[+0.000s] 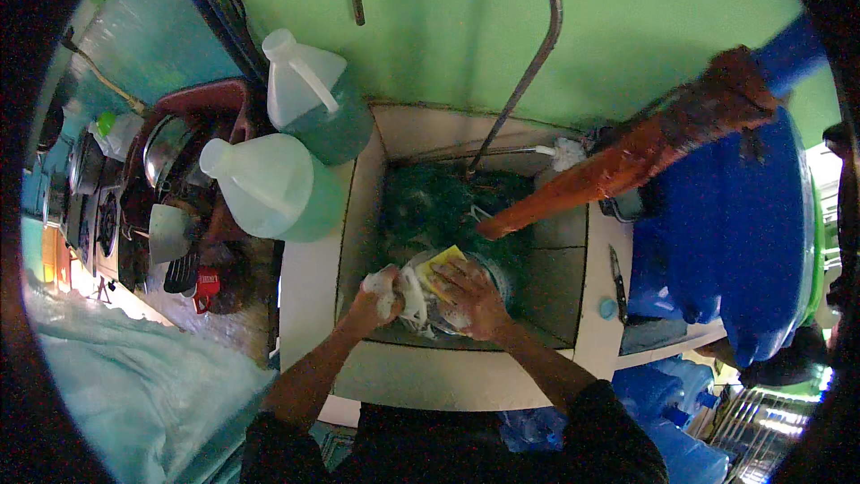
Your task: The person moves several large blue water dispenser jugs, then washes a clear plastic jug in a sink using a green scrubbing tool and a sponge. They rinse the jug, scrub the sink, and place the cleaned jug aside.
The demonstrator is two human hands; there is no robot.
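Observation:
My right hand presses a yellow sponge with its fingers bent over it, low in the tiled sink. Beneath the sponge lies a shiny round dish, mostly covered by the hand, so its exact kind is hidden. My left hand is closed and covered in suds, left of the sponge. It is against a white, soapy thing whose kind I cannot make out. Dark green water fills the sink's far part.
Two translucent jugs of green liquid stand on the left ledge, beside a maroon tub of cookware. A curved metal faucet and an orange-wrapped pipe overhang the sink. A knife and blue cap lie on the right ledge.

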